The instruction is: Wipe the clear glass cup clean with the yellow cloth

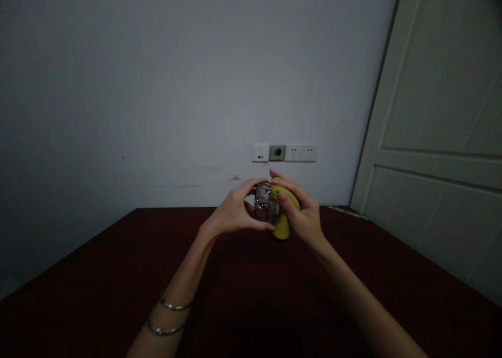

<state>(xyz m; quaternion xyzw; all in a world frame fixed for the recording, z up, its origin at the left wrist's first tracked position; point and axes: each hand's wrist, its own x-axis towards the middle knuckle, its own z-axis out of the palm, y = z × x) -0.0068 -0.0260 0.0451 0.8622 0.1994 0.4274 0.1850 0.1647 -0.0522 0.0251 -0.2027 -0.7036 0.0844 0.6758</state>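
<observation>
L hand (234,207) grips clear cut glass (263,201); R hand (307,212) pinches yellow cloth (281,228) against it, over dk-red table (251,290).

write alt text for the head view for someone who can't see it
A person's left hand holds a clear, glass-like object while their right hand holds a yellow, cloth-like item against it, over a dark red table, before a pale wall with sockets.

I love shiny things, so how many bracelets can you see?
2. Both circle the left forearm: one bracelet nearer the left hand, the other bracelet farther from it. Any beyond the picture's edge would be hidden.
</observation>
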